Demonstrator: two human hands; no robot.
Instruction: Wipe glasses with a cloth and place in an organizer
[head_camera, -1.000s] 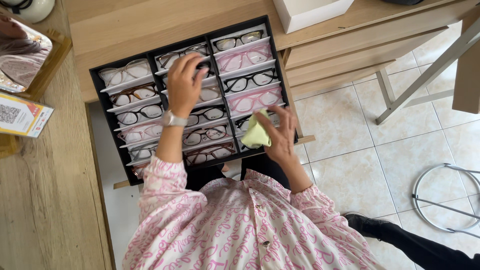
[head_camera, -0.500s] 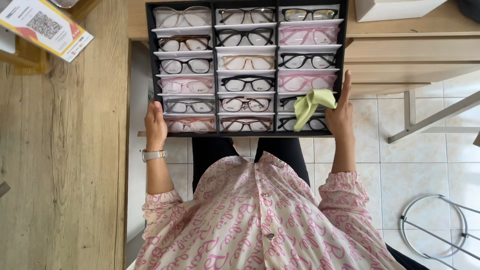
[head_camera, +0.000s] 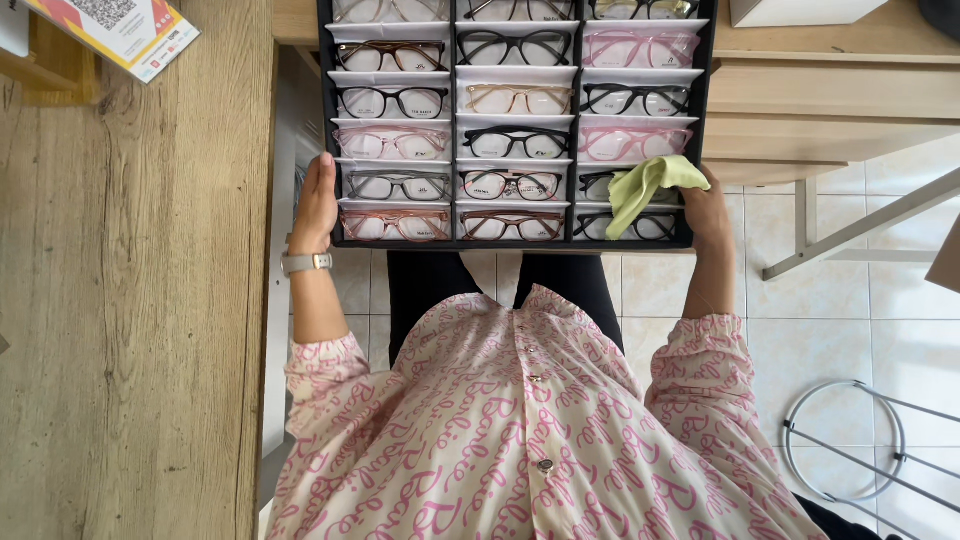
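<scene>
The person held a black tray (head_camera: 326, 120) of glasses by its two side walls, near the front corners. The left hand (head_camera: 316, 200) lay flat against the left wall, fingers together and pointing up along it. The right hand (head_camera: 706, 208) gripped the right wall and also pinched a green cloth (head_camera: 640, 186), which draped over the two lowest compartments of the right column.

Judged from the layout, the sorting was complete: every visible compartment held one pair of glasses (head_camera: 508, 184), set in three columns on pale inserts. The tray was not resting fully on the bench (head_camera: 130, 300); its front edge hung over the person's lap and the tiled floor (head_camera: 860, 300). Setting it down appeared to remain.

Materials: the tray was rigid and matte, with thin dividers. The frames were glossy plastic in black, pink, brown and clear. The cloth was soft and crumpled. The bench showed pale wood grain. A printed leaflet (head_camera: 125, 30) lay at its far left corner. A wire ring stand (head_camera: 850, 440) stood on the floor.
</scene>
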